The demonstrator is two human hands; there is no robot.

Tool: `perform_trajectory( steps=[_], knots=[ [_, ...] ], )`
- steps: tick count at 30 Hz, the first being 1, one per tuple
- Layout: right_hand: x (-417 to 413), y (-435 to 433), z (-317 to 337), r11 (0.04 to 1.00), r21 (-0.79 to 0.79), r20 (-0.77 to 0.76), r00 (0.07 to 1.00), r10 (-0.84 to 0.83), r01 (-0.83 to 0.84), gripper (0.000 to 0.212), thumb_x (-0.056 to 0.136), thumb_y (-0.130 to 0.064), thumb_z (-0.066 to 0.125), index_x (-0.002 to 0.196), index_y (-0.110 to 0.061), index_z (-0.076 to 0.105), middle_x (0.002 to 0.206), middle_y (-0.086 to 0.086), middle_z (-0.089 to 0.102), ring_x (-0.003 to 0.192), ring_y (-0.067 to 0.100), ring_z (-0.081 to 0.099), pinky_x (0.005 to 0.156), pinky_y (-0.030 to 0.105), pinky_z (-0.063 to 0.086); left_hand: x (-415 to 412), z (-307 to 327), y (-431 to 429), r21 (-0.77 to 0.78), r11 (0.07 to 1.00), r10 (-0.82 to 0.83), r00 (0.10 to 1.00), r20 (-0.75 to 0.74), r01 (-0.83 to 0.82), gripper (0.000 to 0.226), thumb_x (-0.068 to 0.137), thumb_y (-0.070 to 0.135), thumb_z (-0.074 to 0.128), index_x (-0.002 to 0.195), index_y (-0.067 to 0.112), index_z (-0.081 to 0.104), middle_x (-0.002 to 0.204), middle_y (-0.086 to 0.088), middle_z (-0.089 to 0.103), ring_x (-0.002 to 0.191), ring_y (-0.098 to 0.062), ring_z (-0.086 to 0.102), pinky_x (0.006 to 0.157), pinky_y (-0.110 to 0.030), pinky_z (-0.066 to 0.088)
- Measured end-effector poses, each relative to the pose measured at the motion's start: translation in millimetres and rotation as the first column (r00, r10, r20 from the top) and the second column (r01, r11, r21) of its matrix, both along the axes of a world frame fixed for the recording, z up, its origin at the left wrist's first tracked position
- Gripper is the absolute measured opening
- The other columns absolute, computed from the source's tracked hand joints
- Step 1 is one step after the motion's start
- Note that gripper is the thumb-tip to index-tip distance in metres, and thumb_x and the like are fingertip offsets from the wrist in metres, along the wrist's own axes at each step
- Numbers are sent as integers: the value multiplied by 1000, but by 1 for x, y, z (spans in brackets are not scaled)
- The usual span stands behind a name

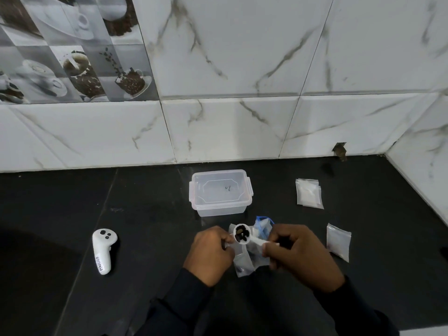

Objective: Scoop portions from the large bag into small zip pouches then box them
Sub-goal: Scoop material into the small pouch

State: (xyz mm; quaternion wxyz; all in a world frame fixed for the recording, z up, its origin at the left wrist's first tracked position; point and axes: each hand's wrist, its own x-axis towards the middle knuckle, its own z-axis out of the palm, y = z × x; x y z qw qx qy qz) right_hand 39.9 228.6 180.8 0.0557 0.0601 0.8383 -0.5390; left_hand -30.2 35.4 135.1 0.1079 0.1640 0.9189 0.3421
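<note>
My right hand (300,253) grips the handle of a white scoop (242,234) whose bowl holds dark pieces. My left hand (211,253) pinches the top of a small clear zip pouch (243,263) that hangs right under the scoop. Behind the scoop lies the large clear bag (263,226) with a blue zip strip, partly hidden by my hands. A clear plastic box (220,192) with its lid on stands on the black counter beyond the bag.
A stack of small pouches (309,194) lies to the right of the box, and another pouch (338,241) lies near my right hand. A white controller (103,249) lies at the left. The marble-tiled wall (218,129) bounds the counter behind and at the right.
</note>
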Motion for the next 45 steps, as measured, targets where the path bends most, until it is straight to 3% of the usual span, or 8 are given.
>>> perform_trajectory(
  steps=[4, 8, 18, 24, 30, 35, 39, 45],
  knots=[
    [9, -27, -18, 894, 439, -147, 975, 167, -87, 23, 81, -38, 63, 66, -33, 47, 68, -14, 51, 61, 0, 49, 58, 11, 39, -3, 2, 0, -2, 1000, 9, 1000, 22, -9, 23, 81, 11, 64, 99, 20, 76, 102, 11, 67, 86, -2, 58, 66, -4, 39],
    [16, -38, -41, 760, 634, -167, 934, 315, -143, 22, 81, -45, 48, 86, -25, 55, 91, -10, 56, 70, 6, 56, 60, 23, 52, -4, 0, -2, 2, 999, 42, 999, 34, -42, 13, 80, 17, 67, 91, 20, 75, 97, 8, 66, 84, -5, 59, 59, -5, 34],
    [21, -43, -67, 633, 774, -346, 837, 424, 0, 7, 88, -31, 53, 85, -24, 53, 86, -7, 59, 63, 3, 50, 61, 11, 25, -6, -8, -1, 5, 996, 84, 993, 86, -85, 20, 77, 12, 66, 94, 16, 76, 99, 3, 70, 88, -10, 61, 70, -19, 42],
    [20, -30, -52, 948, 289, -363, 932, -20, 133, 15, 81, -19, 73, 74, -22, 61, 76, -10, 60, 62, 3, 53, 56, 11, 42, -10, -15, -4, 30, 994, 100, 990, 96, -103, 20, 80, 14, 66, 98, 21, 75, 94, 12, 64, 85, -3, 58, 62, -5, 36],
    [0, 63, -47, 840, -67, -121, 831, -542, 538, 17, 84, -5, 74, 71, 3, 65, 58, 13, 68, 46, 7, 60, 47, 14, 48, -9, -23, -8, 85, 988, 114, 984, 136, -126, 14, 80, 14, 67, 86, 24, 75, 90, 14, 68, 80, -1, 62, 62, -5, 41],
    [-21, 106, -103, 924, 45, 291, 880, -376, 379, 16, 85, -3, 72, 77, 11, 69, 64, 18, 70, 47, 9, 61, 49, 19, 51, -7, -25, -1, 92, 995, 36, 990, 136, -48, 20, 81, 11, 65, 91, 25, 75, 93, 16, 68, 82, 3, 63, 68, -6, 45],
    [-48, 98, -120, 991, 132, 485, 869, -98, 38, 19, 84, -17, 73, 65, -15, 69, 61, 0, 60, 48, 3, 51, 48, 16, 42, -9, -24, 4, 114, 993, -24, 993, 112, 11, 20, 80, 11, 67, 91, 26, 75, 94, 16, 69, 84, 3, 64, 73, -9, 51],
    [-81, 75, -132, 989, -145, 637, 763, 108, -18, 24, 77, -29, 82, 61, -20, 65, 67, 2, 59, 66, 12, 56, 63, 25, 49, -8, -28, -2, 115, 993, -39, 992, 121, 25, 19, 78, 12, 70, 89, 26, 75, 91, 15, 70, 82, 0, 66, 73, -14, 53]
  ],
)
